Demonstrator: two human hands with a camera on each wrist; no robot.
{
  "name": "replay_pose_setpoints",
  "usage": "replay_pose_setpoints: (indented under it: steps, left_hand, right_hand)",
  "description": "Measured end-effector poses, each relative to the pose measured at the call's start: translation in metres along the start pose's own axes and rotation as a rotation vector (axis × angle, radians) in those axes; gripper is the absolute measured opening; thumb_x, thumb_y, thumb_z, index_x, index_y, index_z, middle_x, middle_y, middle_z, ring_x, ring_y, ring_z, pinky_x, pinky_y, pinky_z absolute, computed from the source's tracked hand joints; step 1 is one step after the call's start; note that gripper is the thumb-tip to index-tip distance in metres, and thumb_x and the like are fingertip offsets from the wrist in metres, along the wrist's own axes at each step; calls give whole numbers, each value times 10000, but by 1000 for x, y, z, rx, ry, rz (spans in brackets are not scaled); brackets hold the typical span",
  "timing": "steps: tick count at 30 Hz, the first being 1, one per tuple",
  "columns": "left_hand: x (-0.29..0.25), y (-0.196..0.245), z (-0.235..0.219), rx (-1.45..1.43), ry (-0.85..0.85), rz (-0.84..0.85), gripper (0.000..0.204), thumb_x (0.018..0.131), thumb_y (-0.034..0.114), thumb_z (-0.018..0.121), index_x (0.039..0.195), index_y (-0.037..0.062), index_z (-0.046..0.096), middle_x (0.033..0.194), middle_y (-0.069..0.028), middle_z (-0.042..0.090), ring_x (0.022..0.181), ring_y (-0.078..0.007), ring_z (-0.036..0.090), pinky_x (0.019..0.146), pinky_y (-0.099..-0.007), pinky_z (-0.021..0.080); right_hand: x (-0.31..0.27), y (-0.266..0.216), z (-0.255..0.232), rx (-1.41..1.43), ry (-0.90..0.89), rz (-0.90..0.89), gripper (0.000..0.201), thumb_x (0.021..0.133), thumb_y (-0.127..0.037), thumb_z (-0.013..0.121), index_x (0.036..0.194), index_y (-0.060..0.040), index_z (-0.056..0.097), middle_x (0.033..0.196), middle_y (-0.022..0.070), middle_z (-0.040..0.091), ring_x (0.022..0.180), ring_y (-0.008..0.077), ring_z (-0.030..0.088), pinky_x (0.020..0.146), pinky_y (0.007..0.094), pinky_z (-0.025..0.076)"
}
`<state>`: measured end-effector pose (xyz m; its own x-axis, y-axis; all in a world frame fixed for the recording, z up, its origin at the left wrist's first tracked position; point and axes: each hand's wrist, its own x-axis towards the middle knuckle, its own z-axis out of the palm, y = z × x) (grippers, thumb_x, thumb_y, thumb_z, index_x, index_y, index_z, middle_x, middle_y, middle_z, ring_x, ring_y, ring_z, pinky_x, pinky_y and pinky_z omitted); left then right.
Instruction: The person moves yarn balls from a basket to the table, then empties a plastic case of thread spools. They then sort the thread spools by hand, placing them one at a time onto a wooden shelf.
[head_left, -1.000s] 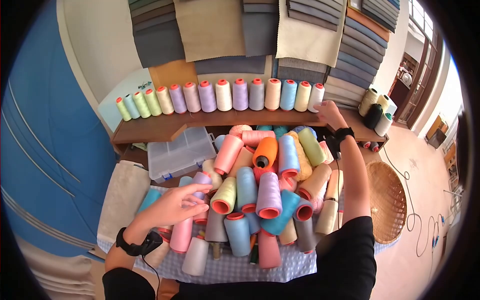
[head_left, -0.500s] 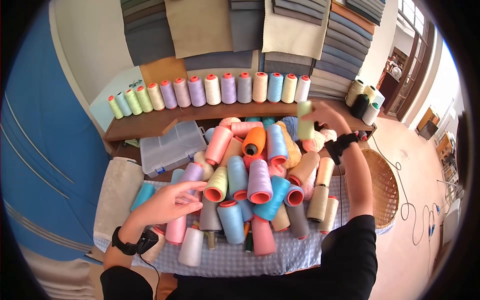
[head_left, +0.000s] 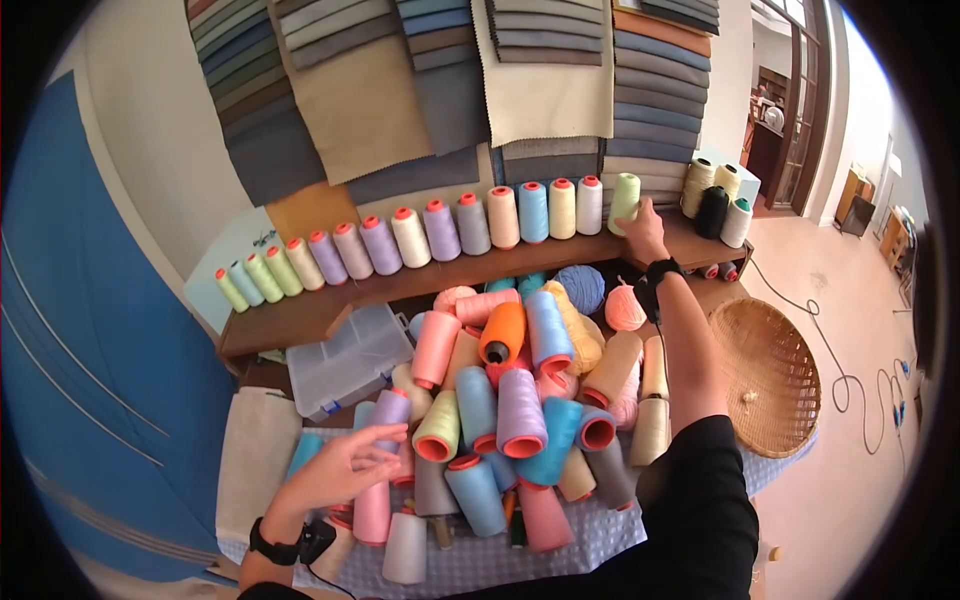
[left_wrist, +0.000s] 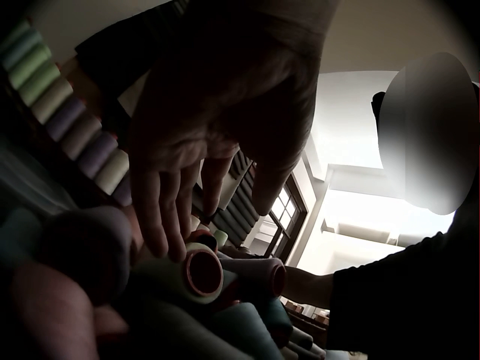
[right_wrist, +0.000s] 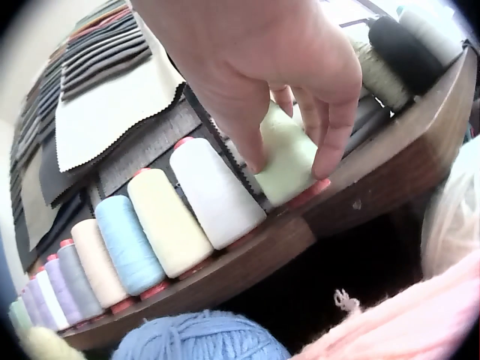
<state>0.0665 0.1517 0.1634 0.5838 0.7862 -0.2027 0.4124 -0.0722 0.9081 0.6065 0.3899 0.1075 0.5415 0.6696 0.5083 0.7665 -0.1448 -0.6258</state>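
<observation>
My right hand (head_left: 643,232) grips a pale green thread cone (head_left: 625,197) on the wooden shelf (head_left: 480,262), at the right end of a row of cones. In the right wrist view, thumb and fingers straddle the green cone, its red base low against the shelf edge. Just left of it stands a white thread cone (right_wrist: 217,191). My left hand (head_left: 345,468) hovers with loosely bent fingers over the left side of the heaped thread cones, near a lilac cone (head_left: 390,408). Nothing is held in it; a pale cone with a red-ringed opening (left_wrist: 176,277) lies below its fingertips.
Balls of yarn, one of them blue (head_left: 580,288), lie behind the heap. A clear plastic case (head_left: 345,365) sits at left, a wicker basket (head_left: 765,375) at right. A black cone (head_left: 711,212) stands with others at the shelf's right end. Fabric swatches (head_left: 545,90) hang behind.
My right hand has brought the pale green cone up from the heap to the shelf, right of the white cone. The left hand stays over the heap. The head view has shifted.
</observation>
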Motion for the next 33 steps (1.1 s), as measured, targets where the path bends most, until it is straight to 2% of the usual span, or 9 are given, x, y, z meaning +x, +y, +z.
replay_pose_setpoints:
  steps: [8,13,14,15,19,21,23,25,33]
  left_hand:
    - [5,-5,-4,-16,7,-56,491,867,112,603,1315,26,421,1301,-94,491,1038,-173,576,872,-299,473]
    - [7,4,2,2,-11,-48,494,858,77,596,1314,14,419,1283,-94,502,1032,-175,579,864,-296,484]
    - [7,4,2,21,-14,-27,491,858,71,593,1315,18,422,1274,-92,509,1028,-174,581,862,-296,486]
    - [6,4,3,39,-16,-6,489,857,64,591,1315,21,425,1266,-90,515,1024,-174,583,859,-295,487]
    - [0,7,6,39,-15,1,490,857,99,610,1312,42,440,1247,-82,533,1016,-171,588,853,-293,488]
    - [-3,9,8,33,-21,2,491,855,118,621,1310,57,447,1249,-70,535,1014,-171,590,852,-298,486]
    - [-5,15,12,51,-43,-40,496,859,41,575,1326,26,409,1282,-88,498,1036,-175,572,856,-292,475]
    - [-10,20,15,50,-67,-56,497,860,41,572,1327,27,405,1287,-75,497,1044,-174,567,853,-290,471]
    - [-16,11,12,-11,-45,8,514,853,69,602,1331,47,414,1254,-87,526,1004,-167,587,857,-285,474]
  right_hand:
    - [9,20,29,27,22,73,448,661,-246,739,1014,-34,561,964,197,636,940,355,605,807,397,485]
    - [1,-5,-8,130,-202,165,354,682,-285,725,877,-3,636,904,218,647,860,349,636,720,388,512]
    - [-1,3,-3,-46,-85,-62,369,696,-314,708,853,15,645,832,189,662,739,309,661,603,373,528]
    - [-6,-6,-6,-49,-100,-67,369,696,-314,708,853,15,645,832,189,662,739,309,661,603,373,528]
    - [-62,-117,-58,-169,-927,-81,348,819,-347,621,904,-10,613,744,96,637,613,131,627,512,267,497]
    - [-110,-136,-66,-13,-1011,-185,652,731,-499,650,1145,-7,547,752,120,655,608,202,648,549,302,515]
    - [-143,-155,-75,-84,-1078,-282,762,703,-524,659,1221,-3,456,752,137,649,605,204,642,525,301,507]
    - [-147,-148,-59,-112,-1022,-350,771,680,-522,674,1193,13,463,770,160,642,611,211,638,518,312,498]
    - [-146,-142,-66,22,-1151,-73,678,649,-466,694,1104,20,566,870,107,631,755,207,615,545,322,485]
